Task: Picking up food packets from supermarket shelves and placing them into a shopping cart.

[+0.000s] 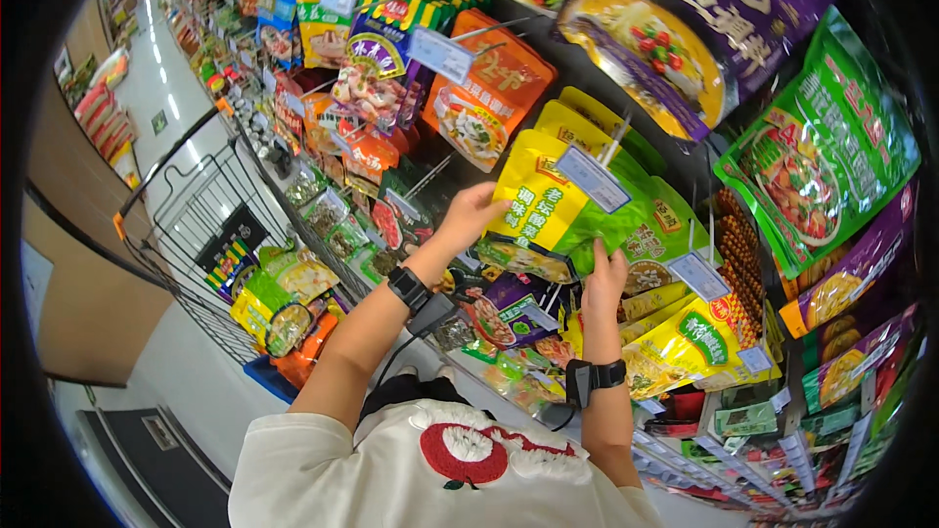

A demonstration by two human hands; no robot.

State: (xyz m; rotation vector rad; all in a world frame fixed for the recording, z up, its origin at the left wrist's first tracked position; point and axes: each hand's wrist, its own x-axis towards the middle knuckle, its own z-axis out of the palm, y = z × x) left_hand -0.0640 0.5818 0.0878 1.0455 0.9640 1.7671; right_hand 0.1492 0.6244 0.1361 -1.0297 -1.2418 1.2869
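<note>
A yellow-and-green seasoning packet [539,198] is at a metal display hook, behind a price tag [594,177]. My left hand [473,214] grips its left edge. At its lower right edge, my right hand [606,280] pinches the green part between thumb and fingers. More yellow-and-green packets [579,114] hang just behind it. An orange packet [488,92] hangs to the upper left, and a green-brown packet [655,238] is behind and to the right of the held one.
A wire shopping cart [213,191] at the left contains several packets [282,301]. Hooks with packets line the shelf, among them a large purple one [697,22] and a green one [821,143]. A yellow packet [686,345] lies below my right hand's level. Tiled aisle floor [198,396] shows at lower left.
</note>
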